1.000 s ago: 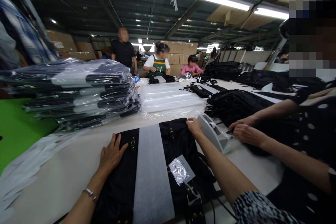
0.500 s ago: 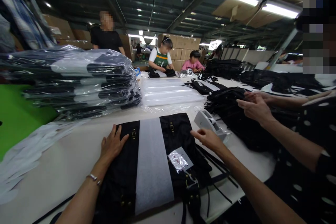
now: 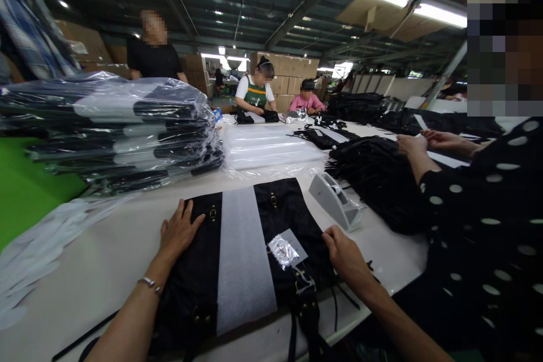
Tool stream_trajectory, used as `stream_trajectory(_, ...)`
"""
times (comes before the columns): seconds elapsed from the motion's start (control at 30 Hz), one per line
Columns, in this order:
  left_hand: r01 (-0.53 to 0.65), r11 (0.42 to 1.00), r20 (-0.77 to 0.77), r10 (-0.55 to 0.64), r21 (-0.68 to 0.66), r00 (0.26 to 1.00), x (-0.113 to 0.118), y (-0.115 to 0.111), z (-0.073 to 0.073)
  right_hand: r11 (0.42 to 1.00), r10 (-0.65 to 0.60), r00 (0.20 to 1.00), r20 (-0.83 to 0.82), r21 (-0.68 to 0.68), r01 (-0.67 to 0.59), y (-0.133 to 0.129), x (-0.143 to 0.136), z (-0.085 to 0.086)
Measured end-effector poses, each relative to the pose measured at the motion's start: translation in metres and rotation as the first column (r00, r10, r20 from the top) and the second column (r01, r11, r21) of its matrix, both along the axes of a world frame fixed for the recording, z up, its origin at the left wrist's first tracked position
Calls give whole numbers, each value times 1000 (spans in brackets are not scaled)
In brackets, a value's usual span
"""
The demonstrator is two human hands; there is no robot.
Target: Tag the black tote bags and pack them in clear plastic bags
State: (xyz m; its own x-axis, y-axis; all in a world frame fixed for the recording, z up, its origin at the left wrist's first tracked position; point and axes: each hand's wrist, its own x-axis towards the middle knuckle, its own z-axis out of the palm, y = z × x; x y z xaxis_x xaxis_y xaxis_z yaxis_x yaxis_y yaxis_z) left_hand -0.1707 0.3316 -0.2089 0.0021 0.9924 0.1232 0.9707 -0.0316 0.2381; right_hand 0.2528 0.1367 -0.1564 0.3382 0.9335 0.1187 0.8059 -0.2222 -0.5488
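Note:
A black bag with brass buckles lies flat on the table, wrapped by a wide white paper strip. On its right half rest a grey card and a small clear packet. My left hand lies on the bag's upper left edge, fingers spread. At the right edge, my right hand is closed, thumb and fingers pinching the black material. Straps with brass fittings hang over the near side of the bag.
Plastic-wrapped bags are piled at left, with loose white sheets below. Clear plastic sleeves lie beyond the bag. A grey tape dispenser stands right, near black bags. A co-worker in polka dots handles a white strip.
My right hand has moved down and closed on the bag's right edge. My left hand stays on the bag. The co-worker at right now holds a white strip.

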Motion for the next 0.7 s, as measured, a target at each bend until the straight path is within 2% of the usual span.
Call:
stream_trajectory(0.13, -1, 1000, 4, 1, -5, 1000, 1, -2, 4, 990, -105, 994, -29, -97, 102, -2, -2, -29)
stream_trajectory(0.2, -5, 1000, 5, 5, -9, 1000, 2, -4, 6, 982, -82, 996, 34, -165, 86, -3, 1, -36)
stream_trajectory(0.27, -4, 1000, 6, 4, -11, 1000, 3, -4, 7, 971, -19, 998, 62, -235, 33, -4, 7, -32)
stream_trajectory(0.33, -2, 1000, 4, 2, -8, 1000, 3, -4, 6, 966, 3, 999, 34, -257, 6, -3, 12, -20)
stream_trajectory(0.43, 1, 1000, 2, -1, 6, 1000, 2, -3, 4, 985, -53, 997, -49, -167, 44, 5, 7, 0)
stream_trajectory(0.5, -4, 1000, 6, 4, 6, 1000, 2, -3, 4, 990, -79, 996, -40, -120, 74, 16, -4, 6)
stream_trajectory(0.63, -14, 1000, 17, 14, -20, 1000, 1, -2, 6, 985, -70, 992, 108, -151, 86, 33, -25, -1)
stream_trajectory(0.7, -6, 1000, 15, 7, -28, 1000, 2, -2, 6, 988, -72, 993, 88, -131, 83, 33, -27, -8)
